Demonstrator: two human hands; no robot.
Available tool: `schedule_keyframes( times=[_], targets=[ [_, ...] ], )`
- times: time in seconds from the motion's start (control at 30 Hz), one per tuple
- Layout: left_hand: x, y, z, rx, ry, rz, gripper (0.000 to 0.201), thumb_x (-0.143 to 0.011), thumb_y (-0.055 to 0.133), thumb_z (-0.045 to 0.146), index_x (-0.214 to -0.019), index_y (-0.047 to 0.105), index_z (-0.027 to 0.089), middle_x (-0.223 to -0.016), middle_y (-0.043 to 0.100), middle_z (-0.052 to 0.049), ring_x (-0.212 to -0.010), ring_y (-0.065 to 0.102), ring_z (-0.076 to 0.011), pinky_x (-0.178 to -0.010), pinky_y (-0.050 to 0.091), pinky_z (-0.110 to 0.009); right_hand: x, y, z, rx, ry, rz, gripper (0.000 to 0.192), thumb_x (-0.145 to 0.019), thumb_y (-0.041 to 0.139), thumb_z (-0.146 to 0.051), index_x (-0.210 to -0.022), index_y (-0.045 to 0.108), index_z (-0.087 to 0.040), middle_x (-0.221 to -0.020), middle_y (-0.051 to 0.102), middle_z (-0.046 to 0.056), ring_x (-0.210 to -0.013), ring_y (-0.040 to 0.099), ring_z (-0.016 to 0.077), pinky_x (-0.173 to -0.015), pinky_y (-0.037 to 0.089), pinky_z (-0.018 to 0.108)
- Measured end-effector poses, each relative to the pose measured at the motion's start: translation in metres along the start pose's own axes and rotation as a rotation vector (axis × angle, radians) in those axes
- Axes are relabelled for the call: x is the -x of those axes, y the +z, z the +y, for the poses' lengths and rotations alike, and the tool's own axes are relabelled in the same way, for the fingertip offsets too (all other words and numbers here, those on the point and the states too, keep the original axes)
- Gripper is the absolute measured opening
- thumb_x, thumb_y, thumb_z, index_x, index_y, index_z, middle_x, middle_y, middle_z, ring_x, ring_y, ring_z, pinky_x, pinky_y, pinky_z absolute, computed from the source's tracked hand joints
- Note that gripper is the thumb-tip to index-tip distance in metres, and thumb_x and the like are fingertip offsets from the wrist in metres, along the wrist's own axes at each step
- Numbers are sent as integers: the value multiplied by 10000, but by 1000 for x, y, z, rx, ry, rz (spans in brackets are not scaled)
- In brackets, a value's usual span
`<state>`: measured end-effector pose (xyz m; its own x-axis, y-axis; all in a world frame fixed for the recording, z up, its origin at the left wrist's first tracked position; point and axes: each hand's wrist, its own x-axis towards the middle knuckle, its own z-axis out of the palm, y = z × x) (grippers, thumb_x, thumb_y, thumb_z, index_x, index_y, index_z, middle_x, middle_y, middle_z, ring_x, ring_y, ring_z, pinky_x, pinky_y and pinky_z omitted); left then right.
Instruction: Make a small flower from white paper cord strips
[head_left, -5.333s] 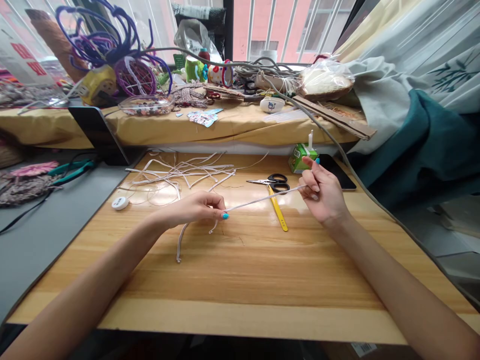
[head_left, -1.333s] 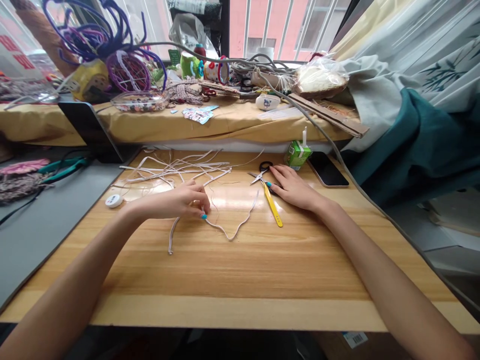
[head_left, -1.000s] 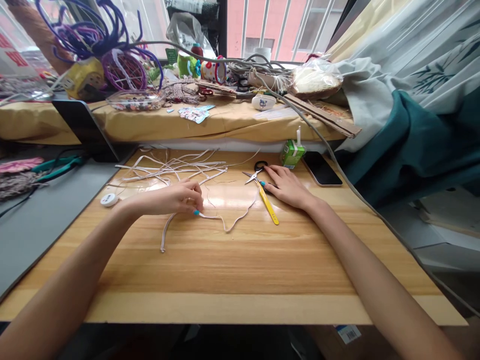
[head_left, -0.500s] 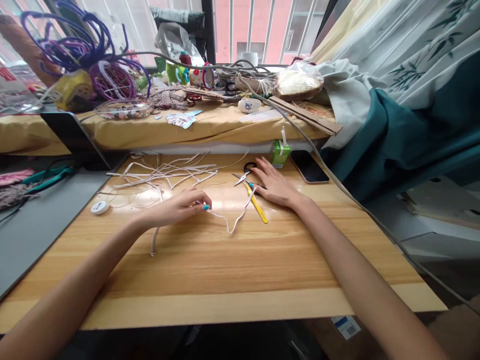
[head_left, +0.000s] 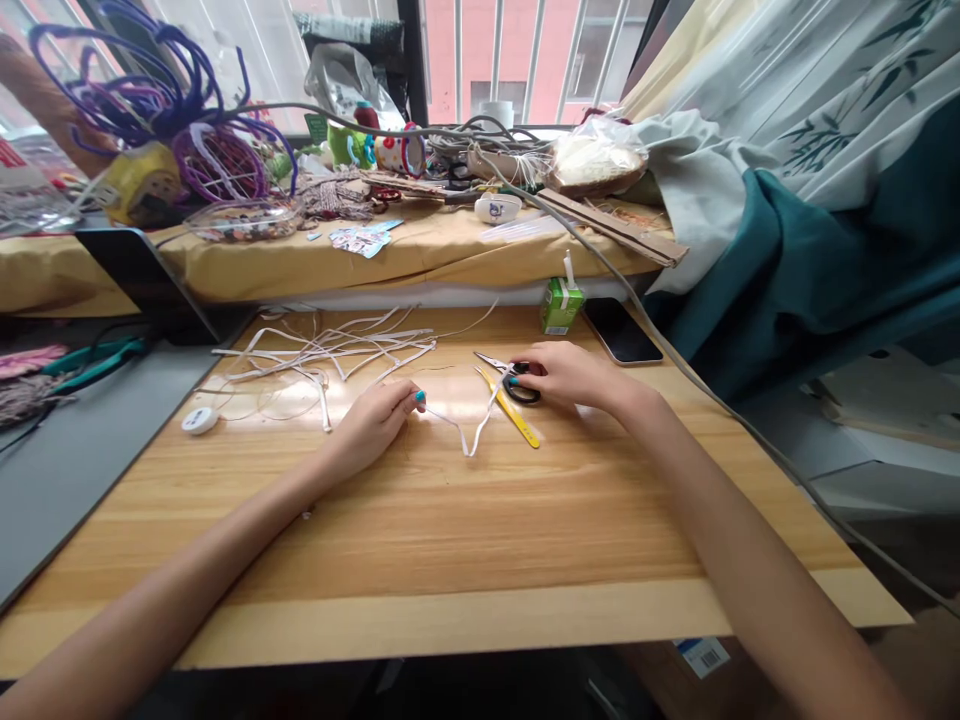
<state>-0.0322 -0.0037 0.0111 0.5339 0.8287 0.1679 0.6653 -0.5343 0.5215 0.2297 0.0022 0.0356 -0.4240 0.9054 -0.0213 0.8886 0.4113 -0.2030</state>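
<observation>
Just one scissors (head_left: 512, 377), one strip (head_left: 471, 428).

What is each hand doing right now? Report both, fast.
Left hand: closed, pinching the white cord.
Right hand: closed on the black-handled scissors.

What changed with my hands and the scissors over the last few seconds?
The right hand let go of the white strip, reached to the scissors and took hold of them, drawing them nearer. The left hand still pinches the strip. The yellow tool and green carton stayed put.
</observation>
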Motion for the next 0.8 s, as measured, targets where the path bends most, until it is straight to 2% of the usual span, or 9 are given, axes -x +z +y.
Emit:
schedule_keyframes(
  times=[0.2, 0.3, 0.33, 0.4, 0.47, 0.53, 0.6, 0.7, 0.8],
  targets=[
    [0, 2, -1, -50, -93, -24, 239, -849, 315, 280, -709, 478, 174, -666, 535, -3, -669, 492, -146, -627, 358, -255, 10, -5, -17, 162, 171, 33, 251, -710, 481, -311, -896, 618, -210, -871, 616, 55, -769, 559, 198, -533, 332, 244],
    [0, 3, -3, -58, -115, -5, 241, -850, 323, 275, -686, 467, 173, -674, 535, -8, -671, 488, -150, -625, 355, -263, 10, -4, -15, 70, 231, 82, 221, -710, 476, -311, -795, 627, -173, -743, 617, 60, -712, 571, 206, -531, 350, 263],
    [0, 3, -4, -56, -114, 1, 241, -850, 325, 272, -681, 464, 171, -680, 535, -12, -675, 487, -151, -628, 356, -266, 11, -4, -13, -41, 259, 117, 236, -710, 479, -313, -826, 621, -164, -721, 608, 58, -688, 572, 200, -527, 363, 265],
    [-1, 4, -5, -61, -86, 11, 243, -851, 325, 260, -675, 465, 167, -692, 527, -19, -688, 482, -154, -643, 359, -274, 11, -5, -12, -410, 295, 190, 341, -712, 484, -316, -997, 565, -148, -758, 595, 59, -660, 574, 179, -510, 395, 263],
    [-1, 4, -7, -80, -37, 32, 249, -851, 324, 238, -669, 475, 160, -707, 507, -29, -703, 471, -157, -663, 362, -285, 12, -5, -16, -813, 240, 229, 455, -718, 487, -318, -1140, 466, -149, -851, 577, 72, -688, 572, 163, -519, 422, 262],
    [-1, 5, -8, -84, 9, 70, 244, -848, 324, 206, -681, 494, 155, -737, 486, -38, -725, 458, -158, -682, 366, -289, 13, -4, -25, -1070, 143, 238, 480, -720, 500, -313, -1174, 438, -172, -912, 559, 73, -714, 554, 142, -558, 431, 260],
    [-1, 5, -9, -73, 37, 123, 227, -842, 330, 178, -706, 510, 153, -756, 464, -41, -739, 443, -157, -685, 370, -286, 14, -1, -37, -1165, 115, 172, 459, -716, 526, -327, -1150, 471, -191, -911, 559, 68, -695, 531, 123, -559, 420, 249],
    [-2, 4, -9, -72, 81, 202, 194, -833, 349, 148, -737, 517, 157, -764, 441, -40, -747, 415, -155, -686, 367, -287, 15, 3, -51, -1145, 151, -68, 420, -695, 577, -364, -1069, 546, -178, -827, 573, 58, -645, 506, 104, -501, 382, 214],
    [-2, 2, -10, -68, 121, 261, 175, -834, 360, 144, -762, 518, 161, -775, 432, -39, -768, 397, -158, -705, 361, -297, 15, 6, -55, -1166, 163, -236, 450, -722, 554, -390, -1123, 509, -191, -801, 569, 48, -614, 507, 99, -429, 331, 186]
  ],
)
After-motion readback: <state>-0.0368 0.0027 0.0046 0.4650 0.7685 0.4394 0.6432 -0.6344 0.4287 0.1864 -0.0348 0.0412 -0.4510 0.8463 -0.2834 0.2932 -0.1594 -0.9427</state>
